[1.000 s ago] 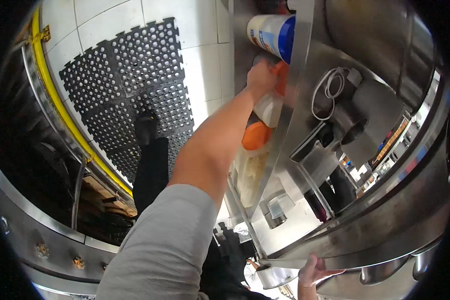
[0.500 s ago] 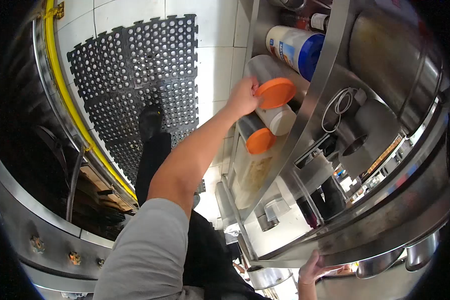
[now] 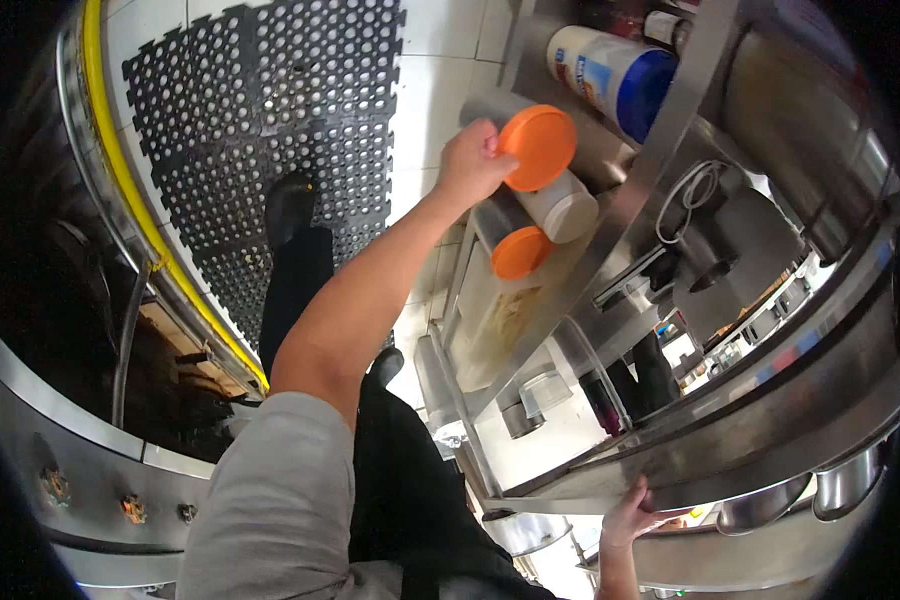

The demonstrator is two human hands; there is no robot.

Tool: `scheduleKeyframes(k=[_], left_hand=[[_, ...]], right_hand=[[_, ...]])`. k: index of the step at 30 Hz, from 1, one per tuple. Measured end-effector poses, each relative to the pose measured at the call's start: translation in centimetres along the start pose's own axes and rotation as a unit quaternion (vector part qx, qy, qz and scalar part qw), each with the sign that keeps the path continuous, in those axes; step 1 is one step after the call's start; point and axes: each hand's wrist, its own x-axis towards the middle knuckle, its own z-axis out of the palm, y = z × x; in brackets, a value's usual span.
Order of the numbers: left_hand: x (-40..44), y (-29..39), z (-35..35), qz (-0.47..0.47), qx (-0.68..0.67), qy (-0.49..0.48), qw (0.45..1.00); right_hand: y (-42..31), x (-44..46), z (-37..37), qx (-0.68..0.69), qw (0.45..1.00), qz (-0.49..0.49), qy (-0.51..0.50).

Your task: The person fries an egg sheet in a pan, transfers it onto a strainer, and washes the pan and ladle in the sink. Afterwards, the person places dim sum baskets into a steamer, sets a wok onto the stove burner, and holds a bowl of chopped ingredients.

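Observation:
My left hand [image 3: 475, 165] is closed at the rim of an orange-lidded container [image 3: 538, 148]. Its round lid faces me, and the grey, see-through body behind it is partly hidden. Just below lie a white-capped container [image 3: 567, 212] and a second container with an orange lid [image 3: 521, 253], both on their sides in this view. Lower right, my right hand [image 3: 630, 515] grips the edge of a steel counter [image 3: 730, 487], thumb on one side and fingers on the other.
A large blue-lidded jar [image 3: 610, 80] is on the same steel shelf. A coiled white cable [image 3: 687, 200] hangs near grey equipment. Black perforated mats [image 3: 270, 110] cover part of the tiled floor. A yellow pipe [image 3: 120, 190] runs along the left side.
My left hand and the orange-lidded container have moved up and slightly left, and the lid now faces me more fully. My right hand stays on the counter edge. The whole view has shifted slightly.

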Motion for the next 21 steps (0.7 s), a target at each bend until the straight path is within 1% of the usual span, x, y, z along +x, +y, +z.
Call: scheduleKeyframes(k=[2,4,5,7,8,10,12,13,15,16,18,19,21], left_hand=[[1.3,0.7,0.9,0.007,0.006,-0.01,1.0],[2.4,1.8,2.9,0.017,0.013,-0.019,1.0],[3.0,2.1,4.3,0.016,0.038,-0.026,0.999],[4.5,2.6,7.0,0.016,0.091,-0.041,0.995],[5.1,2.8,7.9,-0.007,0.07,-0.052,0.996],[5.5,2.5,9.9,-0.058,0.027,-0.079,0.995],[3.7,0.7,11.6,-0.062,-0.053,0.018,0.996],[2.8,0.0,12.1,-0.064,-0.092,0.07,0.991],[-1.0,0.6,10.2,-0.116,-0.013,0.009,0.993],[-2.9,1.2,9.5,-0.141,0.026,-0.02,0.989],[-6.5,0.7,10.6,-0.066,0.052,-0.07,0.994],[-7.5,0.6,10.8,-0.029,0.065,-0.095,0.993],[-7.6,0.6,11.5,-0.092,0.057,-0.101,0.989]], right_hand=[[-1.6,-0.1,1.1,0.047,0.997,-0.061,0.006],[-2.2,0.0,1.4,0.07,0.994,-0.082,0.017],[-1.5,-0.3,0.9,0.04,0.998,-0.031,0.039],[-2.3,-0.1,2.1,0.091,0.99,-0.093,0.055],[-2.6,0.0,2.5,0.117,0.983,-0.123,0.062],[-2.8,-0.2,1.8,0.046,0.988,-0.143,0.031],[-1.9,-0.6,1.1,0.006,0.981,-0.193,0.015],[-0.5,-0.4,0.8,0.003,0.972,-0.236,0.015],[0.7,-0.2,-0.4,-0.019,0.974,-0.226,-0.013],[0.8,-0.3,-1.4,-0.04,0.983,-0.173,-0.042],[0.3,-0.2,-1.9,-0.093,0.984,-0.142,-0.062],[-0.3,-0.3,-1.7,-0.124,0.977,-0.163,-0.054],[-1.6,-0.4,-0.5,-0.12,0.976,-0.183,-0.006]])
